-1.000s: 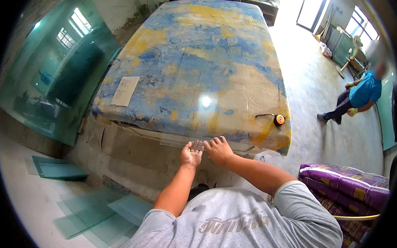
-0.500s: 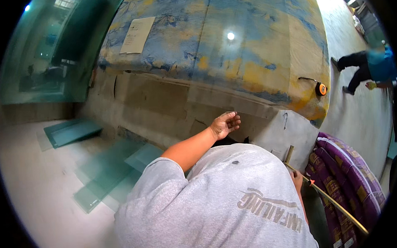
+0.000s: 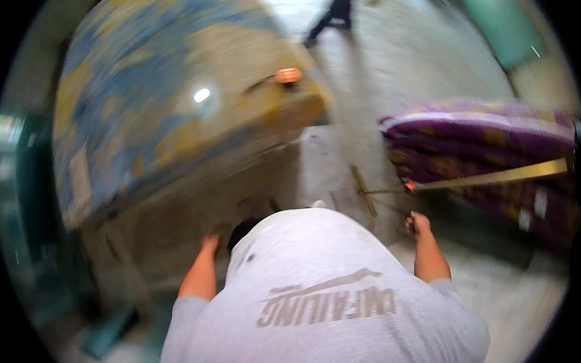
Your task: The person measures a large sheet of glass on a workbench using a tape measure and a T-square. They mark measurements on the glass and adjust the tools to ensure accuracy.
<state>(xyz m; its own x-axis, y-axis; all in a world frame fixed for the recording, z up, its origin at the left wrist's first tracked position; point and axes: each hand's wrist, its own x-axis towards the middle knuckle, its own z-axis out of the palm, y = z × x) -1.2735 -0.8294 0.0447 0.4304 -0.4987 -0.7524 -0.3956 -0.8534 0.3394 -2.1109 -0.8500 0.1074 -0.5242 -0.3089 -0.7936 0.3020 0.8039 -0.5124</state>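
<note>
My left hand (image 3: 210,240) hangs low beside the brown side of the covered table, its fingers smeared by motion. My right hand (image 3: 418,223) is curled into a loose fist, and I see nothing in it. A little beyond that hand lies a long brass-coloured T-square (image 3: 495,177) with a small red-orange slider. It rests across purple wrapped rolls (image 3: 468,146) and appears apart from my fingers. On the corner of the table's blue and yellow cover (image 3: 141,116) sits an orange and black tape measure (image 3: 289,76).
A pale sheet of paper (image 3: 80,179) lies on the table cover. Glass sheets (image 3: 39,209) stand at the left, with a glass piece (image 3: 109,332) low down. A person's dark-clad leg (image 3: 336,13) shows on the grey floor (image 3: 421,62). A greenish panel (image 3: 499,20) is far right.
My view has swung right, so the table has shifted left and the T-square and rolls have come inward. My left hand has dropped from its raised place; my right hand now shows more fully.
</note>
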